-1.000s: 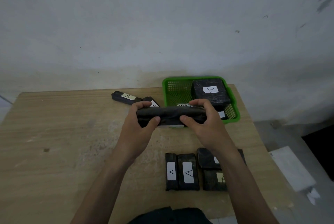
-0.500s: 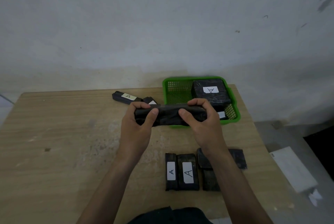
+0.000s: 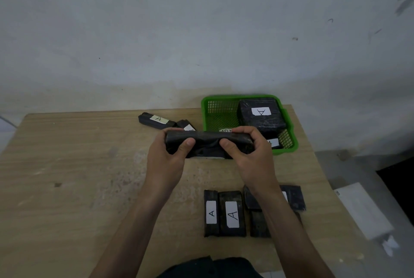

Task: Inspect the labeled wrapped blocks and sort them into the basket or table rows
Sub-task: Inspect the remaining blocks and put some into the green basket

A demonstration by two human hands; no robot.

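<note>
I hold a long black wrapped block level above the table, its label hidden. My left hand grips its left end and my right hand grips its right end, thumbs on the near face. Behind it a green basket contains a large black block labeled A and a smaller labeled block. A row of black blocks labeled A lies near the front edge, partly covered by my right forearm. Two more labeled blocks lie at the back of the table.
The wooden table ends at a white wall behind. Its right edge runs beside the basket. A white sheet or box lies on the floor at the right.
Both hands have turned the long block a little in place; the thumbs shifted along its near face. The block stays in front of the basket.
</note>
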